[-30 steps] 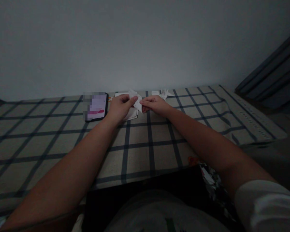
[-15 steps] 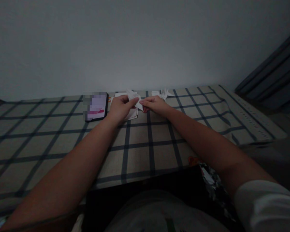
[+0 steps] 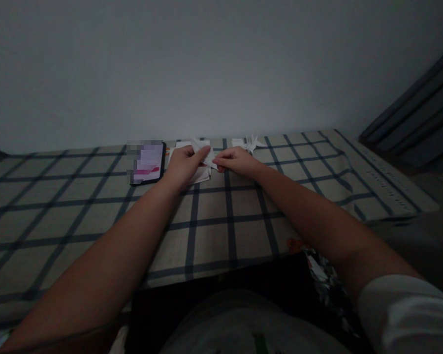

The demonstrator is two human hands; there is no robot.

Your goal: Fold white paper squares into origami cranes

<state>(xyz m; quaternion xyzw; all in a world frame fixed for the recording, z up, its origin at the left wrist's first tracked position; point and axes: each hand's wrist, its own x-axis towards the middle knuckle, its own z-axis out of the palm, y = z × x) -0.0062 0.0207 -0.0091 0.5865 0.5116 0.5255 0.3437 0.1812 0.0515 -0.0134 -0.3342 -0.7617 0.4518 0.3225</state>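
A piece of folded white paper (image 3: 208,158) is held between my two hands, just above the checked cloth. My left hand (image 3: 184,163) pinches its left side, thumb on top and fingers mostly hidden behind. With thumb and fingertips, my right hand (image 3: 235,160) grips the paper's lower right point. White sheets of paper (image 3: 199,176) lie under and behind my left hand. Beyond my right hand rests a folded white paper figure with pointed tips (image 3: 252,143), which looks like an origami crane.
A phone (image 3: 148,164) with a lit, partly blurred screen lies left of my left hand. The checked tablecloth (image 3: 214,221) covers the table up to the pale wall (image 3: 221,69). Dark folded fabric (image 3: 421,103) hangs at the far right.
The folded paper has turned slightly between my hands, and its upper part sits flatter. My right fingertips have shifted a little down to its lower point. My left hand stays nearly in place.
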